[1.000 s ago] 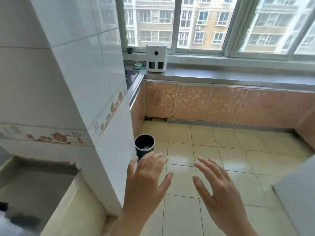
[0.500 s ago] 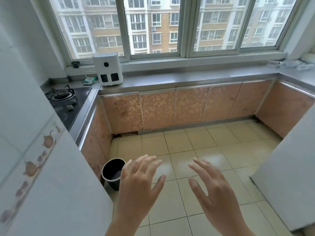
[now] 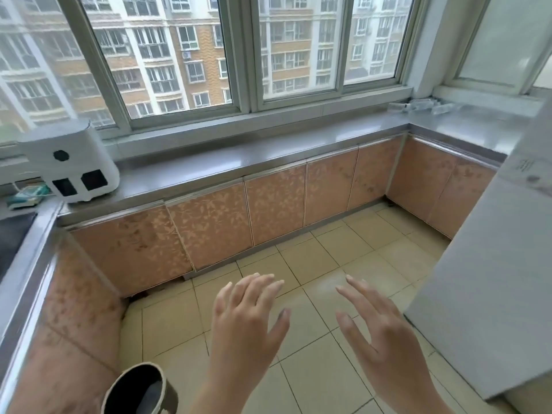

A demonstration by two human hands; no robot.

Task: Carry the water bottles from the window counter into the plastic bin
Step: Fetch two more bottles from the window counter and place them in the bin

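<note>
1. Bottles (image 3: 424, 105) lying flat in the far right corner of the table (image 3: 268, 150), under the window, long axes roughly along the sill; blurred, count unclear.
2. Ahead and to the right of both hands, well apart; right hand (image 3: 385, 339) nearer.
3. Left hand (image 3: 245, 327) and right alike: grip spread, fingers apart, holding and touching nothing.
4. Bin not in view.

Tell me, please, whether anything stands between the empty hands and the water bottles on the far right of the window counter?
Nothing visible does. The left hand and right hand hover open over bare floor tiles, and the water bottles lie in the counter corner. The white cabinet stands beside the path.
</note>
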